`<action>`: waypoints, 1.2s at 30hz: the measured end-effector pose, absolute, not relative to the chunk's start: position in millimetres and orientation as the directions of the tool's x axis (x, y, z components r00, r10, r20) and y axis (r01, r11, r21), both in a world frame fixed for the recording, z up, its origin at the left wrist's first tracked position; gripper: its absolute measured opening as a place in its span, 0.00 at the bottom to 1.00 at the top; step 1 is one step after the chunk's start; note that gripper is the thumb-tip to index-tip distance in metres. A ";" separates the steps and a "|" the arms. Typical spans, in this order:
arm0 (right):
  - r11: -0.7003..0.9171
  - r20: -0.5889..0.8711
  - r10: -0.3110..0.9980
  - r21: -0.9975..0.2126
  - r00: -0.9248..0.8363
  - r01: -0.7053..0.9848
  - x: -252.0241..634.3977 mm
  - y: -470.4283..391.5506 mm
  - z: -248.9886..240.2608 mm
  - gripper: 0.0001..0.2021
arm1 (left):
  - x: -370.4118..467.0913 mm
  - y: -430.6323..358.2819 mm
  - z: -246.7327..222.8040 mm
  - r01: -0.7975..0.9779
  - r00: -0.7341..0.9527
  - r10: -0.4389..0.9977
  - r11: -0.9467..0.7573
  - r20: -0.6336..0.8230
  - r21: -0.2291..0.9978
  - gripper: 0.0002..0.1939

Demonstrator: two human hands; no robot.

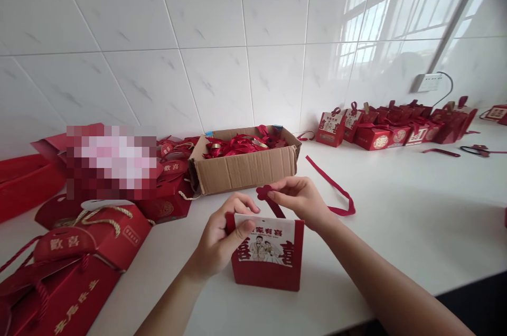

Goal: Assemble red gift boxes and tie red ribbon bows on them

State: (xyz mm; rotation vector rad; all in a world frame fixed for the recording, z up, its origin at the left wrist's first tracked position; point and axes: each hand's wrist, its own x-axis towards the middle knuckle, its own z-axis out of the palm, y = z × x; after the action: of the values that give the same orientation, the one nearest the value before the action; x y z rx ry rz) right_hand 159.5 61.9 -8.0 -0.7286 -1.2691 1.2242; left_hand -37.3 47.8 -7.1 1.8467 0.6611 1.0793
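Observation:
A small red box (267, 274) with a white panel, red characters and a drawn couple stands upright on the white table in front of me. My left hand (226, 235) grips its upper left side, thumb on the white panel and fingers behind. Above the box's top edge, my right hand (303, 199) pinches a dark red flower-shaped tab (263, 192) between thumb and fingers. A dark red strip runs from the tab down behind the panel.
A cardboard box (247, 169) of red ribbons sits behind my hands. Red gift boxes (75, 283) crowd the left; finished-looking small boxes (330, 127) line the wall at right. A loose red ribbon (330, 183) and scissors (477, 151) lie on the table (404, 209).

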 end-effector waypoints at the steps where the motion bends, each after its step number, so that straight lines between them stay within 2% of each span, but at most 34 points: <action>1: 0.251 0.306 0.936 -0.926 -0.175 -0.281 161.0 60.5 -7.2 0.06 | -36.8 47.6 -7.5 0.012 0.484 0.773 -0.474 0.410 0.880 0.10; 6: 0.131 0.262 0.865 -0.941 -0.427 -0.311 166.3 56.4 -6.6 0.05 | -34.7 47.9 -8.6 0.016 0.474 0.771 -0.490 0.425 0.872 0.10; 8: 0.108 0.253 0.842 -0.944 -0.476 -0.311 167.5 56.2 -7.4 0.04 | -34.3 47.4 -8.5 0.009 0.485 0.763 -0.493 0.427 0.870 0.09; 18: 0.056 0.235 0.831 -0.937 -0.504 -0.346 171.6 53.4 -3.1 0.02 | -32.8 43.7 -7.5 0.016 0.479 0.777 -0.472 0.407 0.882 0.09; 22: 0.130 0.240 0.832 -0.961 -0.500 -0.246 175.0 53.0 -0.2 0.08 | -31.4 43.1 -8.2 0.039 0.456 0.795 -0.467 0.401 0.883 0.10; 27: 0.239 0.321 0.850 -0.942 -0.418 -0.237 176.7 51.9 0.7 0.04 | -31.8 43.2 -9.7 0.046 0.458 0.799 -0.460 0.390 0.887 0.10; 33: 0.302 0.378 0.781 -0.925 -0.497 -0.230 183.1 49.5 3.7 0.08 | -31.7 43.6 -10.4 0.018 0.464 0.790 -0.460 0.400 0.888 0.08; 36: 0.289 0.345 0.805 -0.939 -0.483 -0.188 184.9 45.6 6.1 0.07 | -31.1 43.1 -10.4 0.019 0.457 0.798 -0.451 0.393 0.893 0.09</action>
State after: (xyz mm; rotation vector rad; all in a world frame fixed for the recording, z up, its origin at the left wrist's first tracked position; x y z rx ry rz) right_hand 184.9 45.6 6.1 -0.5743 -1.6386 1.3562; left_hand -31.1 43.1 -10.4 1.8091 0.6940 1.0904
